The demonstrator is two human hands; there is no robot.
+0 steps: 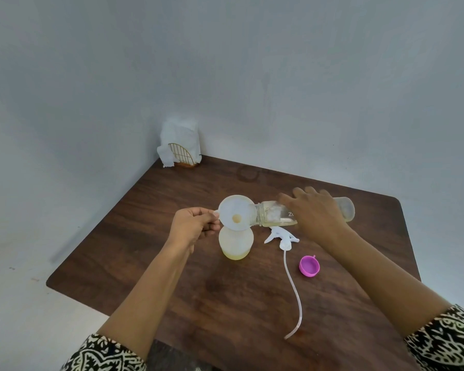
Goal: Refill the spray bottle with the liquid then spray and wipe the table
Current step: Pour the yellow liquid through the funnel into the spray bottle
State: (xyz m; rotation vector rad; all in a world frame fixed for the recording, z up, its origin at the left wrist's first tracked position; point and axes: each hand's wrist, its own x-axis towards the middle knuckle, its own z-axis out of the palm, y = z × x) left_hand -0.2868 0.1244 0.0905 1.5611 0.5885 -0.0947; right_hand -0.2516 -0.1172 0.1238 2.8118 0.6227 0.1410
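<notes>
at the desk's point(150, 261) far left corner a napkin holder point(181, 148) waits untouched. the left hand point(192, 226) pinches the funnel point(236, 212) seated in the spray bottle point(235, 243) near the desk's middle. the right hand point(312, 212) grips the tipped refill bottle point(273, 216), its mouth over the funnel. the spray bottle holds only a shallow layer, so the refill looks early; the spray head point(280, 236) and pink cap point(309, 266) lie loose, and spraying and wiping remain.
</notes>
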